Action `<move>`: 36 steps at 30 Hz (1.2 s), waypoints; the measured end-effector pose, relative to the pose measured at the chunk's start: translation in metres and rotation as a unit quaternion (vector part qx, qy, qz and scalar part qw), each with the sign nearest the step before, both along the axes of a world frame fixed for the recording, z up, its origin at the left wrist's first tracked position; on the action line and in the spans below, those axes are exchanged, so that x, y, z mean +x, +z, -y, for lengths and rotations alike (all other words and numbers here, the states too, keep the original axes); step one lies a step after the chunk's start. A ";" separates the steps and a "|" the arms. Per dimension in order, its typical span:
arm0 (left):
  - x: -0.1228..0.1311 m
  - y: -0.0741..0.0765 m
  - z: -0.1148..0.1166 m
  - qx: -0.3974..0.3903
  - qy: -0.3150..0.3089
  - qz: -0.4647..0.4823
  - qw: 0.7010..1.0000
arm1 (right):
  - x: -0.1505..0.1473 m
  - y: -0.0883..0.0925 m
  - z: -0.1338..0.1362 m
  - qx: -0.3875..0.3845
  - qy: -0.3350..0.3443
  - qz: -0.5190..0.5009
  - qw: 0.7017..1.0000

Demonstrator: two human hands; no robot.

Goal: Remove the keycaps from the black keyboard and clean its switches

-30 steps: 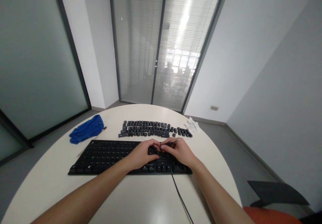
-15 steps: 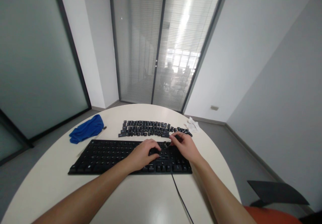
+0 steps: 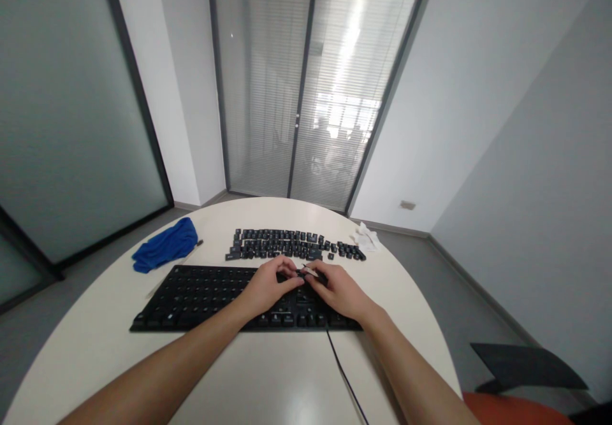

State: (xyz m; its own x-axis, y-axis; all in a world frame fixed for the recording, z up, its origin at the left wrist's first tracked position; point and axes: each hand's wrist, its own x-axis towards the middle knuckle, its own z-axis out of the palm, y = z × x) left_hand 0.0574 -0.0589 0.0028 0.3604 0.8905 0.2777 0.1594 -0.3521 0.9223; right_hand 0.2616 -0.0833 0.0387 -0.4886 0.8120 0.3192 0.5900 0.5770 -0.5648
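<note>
A black keyboard lies across the round white table. Both my hands rest on its right half. My left hand presses down on the keyboard with fingers curled near its top edge. Touching it fingertip to fingertip, my right hand pinches a thin pale tool over the keys. Just behind the keyboard, rows of loose black keycaps lie on the table.
A crumpled blue cloth lies at the table's back left, with a thin stick beside it. White crumpled tissue sits at the back right. The keyboard cable runs toward me. A dark chair stands at the right.
My right hand went out to the loose keycaps behind the keyboard, then came back to the keyboard next to my left hand, which shifted slightly toward the top edge.
</note>
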 end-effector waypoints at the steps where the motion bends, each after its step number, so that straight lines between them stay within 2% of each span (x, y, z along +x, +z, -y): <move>1: 0.000 0.000 0.000 -0.001 0.002 0.002 1.000 | 0.000 -0.001 0.000 0.000 0.004 -0.001 1.000; 7: 0.001 0.005 0.003 0.016 0.032 -0.054 0.998 | 0.001 -0.006 -0.002 -0.011 -0.014 0.004 1.000; 15: 0.001 0.006 0.004 0.032 0.009 -0.072 0.997 | 0.004 -0.002 -0.004 -0.041 -0.056 -0.014 0.998; 19: 0.002 0.007 0.005 0.046 0.009 -0.079 0.996 | 0.034 -0.009 -0.020 -0.022 -0.166 -0.034 0.985; 22: 0.002 0.006 0.006 0.053 -0.001 -0.094 0.994 | 0.061 -0.016 -0.034 -0.030 -0.257 -0.032 0.965; 25: 0.001 0.005 0.006 0.060 -0.011 -0.110 0.992 | 0.078 -0.023 -0.044 -0.055 -0.314 -0.016 0.948; 29: -0.001 0.005 0.008 0.086 -0.016 -0.154 0.984 | 0.079 -0.032 -0.048 -0.080 -0.322 -0.010 0.943; 36: -0.002 0.011 0.017 0.190 -0.054 -0.232 0.952 | 0.071 -0.038 -0.053 -0.098 -0.312 -0.015 0.945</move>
